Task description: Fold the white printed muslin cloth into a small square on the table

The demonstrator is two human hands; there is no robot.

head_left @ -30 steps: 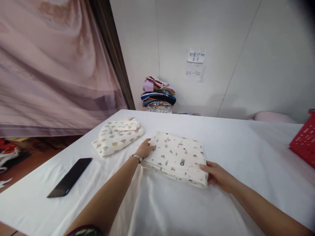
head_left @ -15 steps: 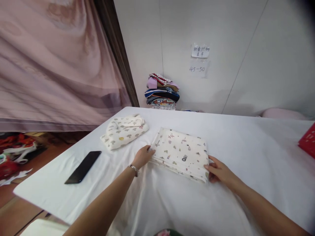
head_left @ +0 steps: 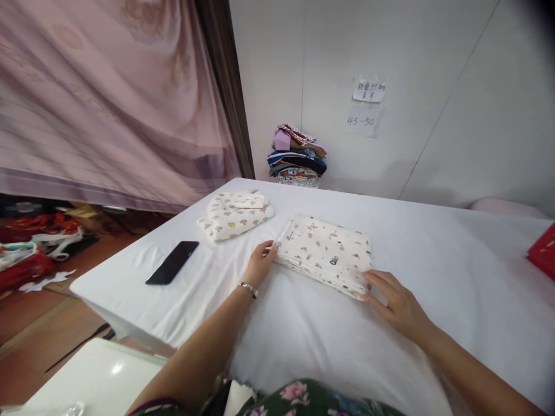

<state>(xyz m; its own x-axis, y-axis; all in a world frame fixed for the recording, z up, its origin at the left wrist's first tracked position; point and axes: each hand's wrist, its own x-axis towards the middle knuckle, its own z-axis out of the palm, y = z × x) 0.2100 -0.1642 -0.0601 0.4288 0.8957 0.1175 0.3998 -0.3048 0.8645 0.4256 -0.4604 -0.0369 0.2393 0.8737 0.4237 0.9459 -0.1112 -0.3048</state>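
Observation:
A white cloth with small printed figures point(head_left: 323, 245) lies folded into a flat, layered rectangle on the white-covered table. At its left edge, my left hand point(head_left: 260, 263) has thumb and fingers closed on the near-left corner. My right hand point(head_left: 401, 306) is at the near-right corner, fingers stretched out and thumb apart, the tips touching the cloth's edge. Beyond my left hand lies a second white cloth with grey-green prints point(head_left: 238, 216), loosely bunched.
A black phone point(head_left: 173, 263) lies on the table point(head_left: 433, 260) at left. Against the wall stands a stack of folded clothes point(head_left: 298, 156). A red object point(head_left: 541, 251) is at the right edge. A white stool-like surface point(head_left: 95, 375) is at lower left, near a pink curtain point(head_left: 130, 104).
My view has tilted and shifted, so the table appears higher and further right. My right hand has loosened from its pinch on the cloth's corner, its fingers now spread. The cloth remains folded.

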